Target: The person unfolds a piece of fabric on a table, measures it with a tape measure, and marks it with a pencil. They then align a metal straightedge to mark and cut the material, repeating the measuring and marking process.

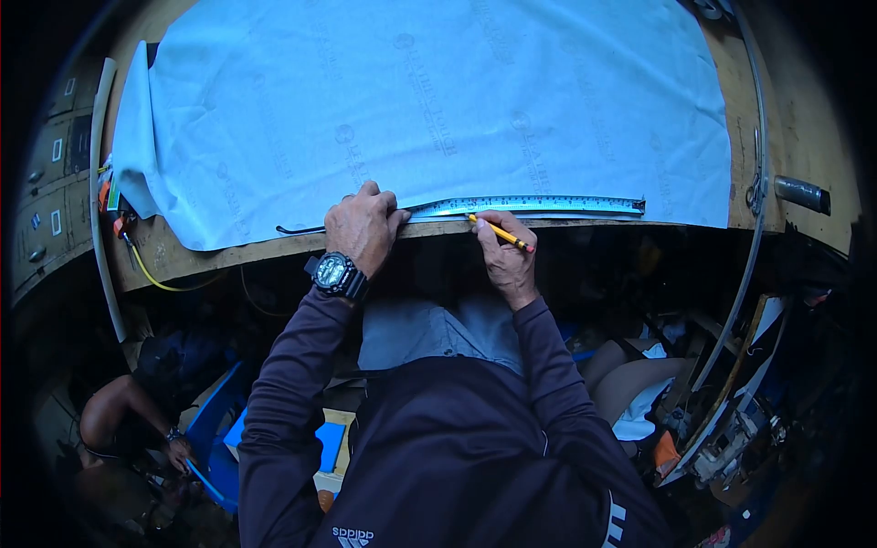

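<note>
A light blue printed sheet (438,100) covers most of the wooden table (174,263). Along its near edge lies a measuring tape (539,205), its far-right end resting on the sheet. My left hand (362,228), with a black watch on the wrist, presses the tape down near its left part, fingers closed on it; a dark strip sticks out to the left of the hand. In my right hand (505,258) is a yellow pencil (501,234), its tip at the lower edge of the tape.
Another person's arm (128,416) is at the lower left, beside a blue chair (217,438). A metal bar (802,194) lies at the table's right. Orange items and a yellow cord (169,286) hang at the left edge. Drawers (55,164) stand far left.
</note>
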